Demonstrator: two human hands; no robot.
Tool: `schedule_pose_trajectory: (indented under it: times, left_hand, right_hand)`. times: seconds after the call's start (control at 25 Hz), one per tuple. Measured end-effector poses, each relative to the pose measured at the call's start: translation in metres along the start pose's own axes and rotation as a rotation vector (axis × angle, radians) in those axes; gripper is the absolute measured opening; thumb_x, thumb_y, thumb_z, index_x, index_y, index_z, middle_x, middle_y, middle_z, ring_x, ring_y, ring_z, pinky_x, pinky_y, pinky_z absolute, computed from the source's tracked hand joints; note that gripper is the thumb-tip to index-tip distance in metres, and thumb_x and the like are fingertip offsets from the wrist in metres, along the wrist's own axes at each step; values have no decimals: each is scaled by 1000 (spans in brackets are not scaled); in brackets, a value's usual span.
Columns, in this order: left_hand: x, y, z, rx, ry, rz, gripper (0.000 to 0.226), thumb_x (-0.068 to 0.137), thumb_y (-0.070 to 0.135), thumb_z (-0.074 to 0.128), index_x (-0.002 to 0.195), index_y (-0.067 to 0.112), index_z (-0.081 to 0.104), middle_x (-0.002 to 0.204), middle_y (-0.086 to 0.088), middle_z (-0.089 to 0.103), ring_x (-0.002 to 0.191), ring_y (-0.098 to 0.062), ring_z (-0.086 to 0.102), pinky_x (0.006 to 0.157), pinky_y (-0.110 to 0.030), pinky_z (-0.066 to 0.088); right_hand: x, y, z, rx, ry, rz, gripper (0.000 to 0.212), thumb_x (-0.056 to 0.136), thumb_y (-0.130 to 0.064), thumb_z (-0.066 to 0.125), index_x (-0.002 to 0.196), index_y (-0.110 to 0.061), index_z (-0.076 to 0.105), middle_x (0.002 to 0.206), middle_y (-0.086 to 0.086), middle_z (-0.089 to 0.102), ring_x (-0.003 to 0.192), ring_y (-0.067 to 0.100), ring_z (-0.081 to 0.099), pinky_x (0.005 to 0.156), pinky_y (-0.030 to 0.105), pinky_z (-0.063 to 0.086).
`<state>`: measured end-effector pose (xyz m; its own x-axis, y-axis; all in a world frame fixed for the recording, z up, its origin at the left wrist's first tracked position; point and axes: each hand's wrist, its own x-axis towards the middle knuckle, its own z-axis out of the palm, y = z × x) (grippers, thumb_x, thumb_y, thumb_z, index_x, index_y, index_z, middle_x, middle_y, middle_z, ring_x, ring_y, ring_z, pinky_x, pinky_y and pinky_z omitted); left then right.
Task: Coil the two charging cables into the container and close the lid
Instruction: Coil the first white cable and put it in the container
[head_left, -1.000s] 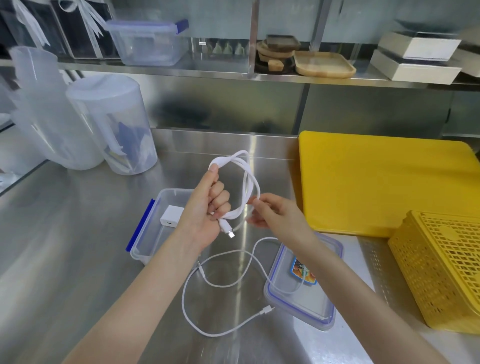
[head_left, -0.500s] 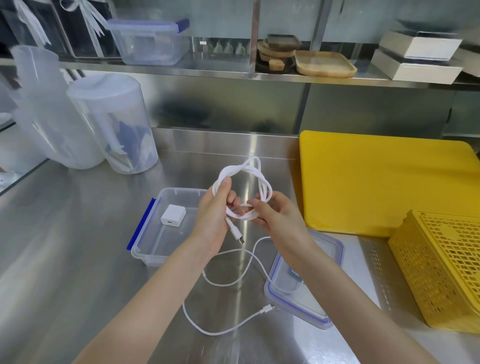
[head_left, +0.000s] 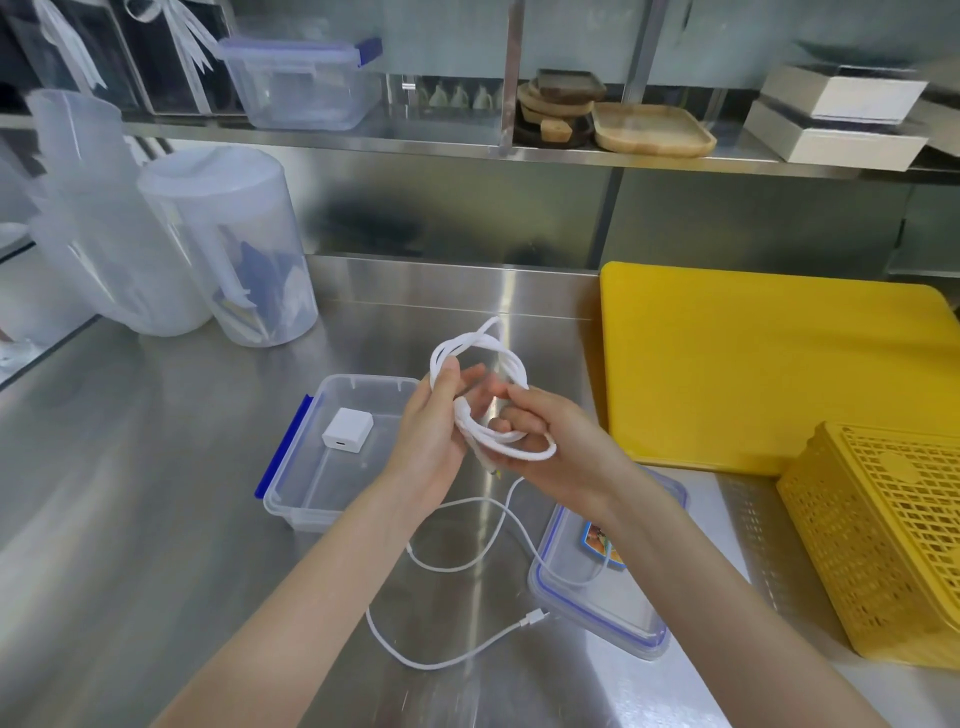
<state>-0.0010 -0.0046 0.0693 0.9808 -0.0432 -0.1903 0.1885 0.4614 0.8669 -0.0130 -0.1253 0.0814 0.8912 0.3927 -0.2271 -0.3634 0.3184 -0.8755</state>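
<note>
Clear plastic container (head_left: 291, 499), left of centre, is occupied by a white charger (head_left: 347, 427); the coiled cable (head_left: 498, 415) is pinched by the left hand (head_left: 434, 431) and right hand (head_left: 550, 441).

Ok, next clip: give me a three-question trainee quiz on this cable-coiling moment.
1. True or false: the lid is already on the container.
2. What already lies inside the container? A) a white charger block B) a coiled cable C) a yellow basket
3. Where is the second cable, the one not in the hands?

Key:
1. False; the lid lies on the counter, right of the container.
2. A, the charger block.
3. Loose on the counter, partly over the lid, while left hand and right hand hold the coiled cable.
</note>
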Motion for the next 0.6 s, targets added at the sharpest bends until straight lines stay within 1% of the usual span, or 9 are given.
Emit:
schedule_pose_trajectory:
  times: [0.08, 0.16, 0.24, 0.32, 0.36, 0.4, 0.44, 0.52, 0.6]
  left_hand:
    - [-1, 1, 0, -78, -96, -49, 45, 98, 31, 31, 128, 0, 43, 127, -19, 55, 105, -29, 57, 70, -32, 57]
    - [-3, 6, 1, -162, -168, -94, 42, 98, 31, 30, 117, 2, 54, 117, -16, 62, 97, -26, 61, 75, -33, 55]
    - [-3, 10, 2, -287, -213, -142, 39, 97, 31, 31, 98, 7, 62, 103, -12, 67, 91, -23, 61, 79, -34, 53]
    - [-1, 12, 1, -394, -212, -168, 37, 97, 32, 32, 98, 9, 61, 112, -10, 64, 99, -24, 58, 85, -37, 47]
    - [0, 12, -1, -428, -207, -175, 32, 96, 32, 33, 103, 11, 56, 121, -8, 60, 106, -25, 56, 85, -38, 46]
    - [1, 12, -3, -451, -205, -176, 26, 94, 32, 35, 105, 15, 51, 129, -7, 56, 111, -26, 55, 85, -40, 46]
    - [1, 13, -3, -467, -211, -172, 19, 92, 31, 38, 102, 18, 48, 132, -5, 54, 115, -26, 54, 86, -41, 47]
    - [0, 13, -5, -470, -250, -162, 12, 83, 28, 46, 86, 17, 49, 130, -7, 56, 119, -27, 53, 90, -43, 47]
    - [-2, 14, -9, -436, -317, -168, 12, 79, 23, 49, 71, 15, 51, 123, -11, 60, 119, -28, 55, 93, -43, 46]
  right_hand:
    - [-1, -2, -3, -76, 8, -23, 38, 96, -21, 36, 58, -17, 36, 41, -9, 41, 47, 7, 44, 59, 24, 37]
    - [-3, -1, -2, -159, 48, -86, 37, 96, -21, 39, 60, -15, 46, 51, -4, 49, 51, 8, 49, 56, 21, 43]
    - [-4, 2, -1, -277, 101, -162, 21, 94, -23, 44, 83, -14, 60, 71, -2, 61, 65, 8, 60, 66, 23, 53]
    - [-6, 4, -2, -407, 93, -180, 18, 91, -27, 51, 105, -21, 59, 94, -4, 66, 85, 9, 65, 78, 25, 55]
    - [-6, 4, -1, -465, 74, -176, 22, 89, -28, 55, 110, -23, 57, 101, -5, 65, 90, 8, 65, 77, 23, 55]
    - [-7, 4, -1, -510, 65, -170, 26, 87, -28, 58, 112, -24, 56, 102, -5, 65, 88, 7, 66, 72, 20, 55]
    - [-8, 4, 0, -542, 68, -166, 27, 85, -27, 60, 111, -22, 55, 96, -5, 64, 79, 5, 66, 66, 17, 54]
    - [-9, 5, 1, -624, 96, -170, 23, 84, -24, 62, 105, -18, 55, 76, -7, 60, 52, 5, 57, 52, 15, 49]
    - [-9, 6, -3, -680, 145, -193, 19, 83, -23, 63, 100, -15, 57, 61, -10, 55, 41, 6, 46, 45, 18, 45]
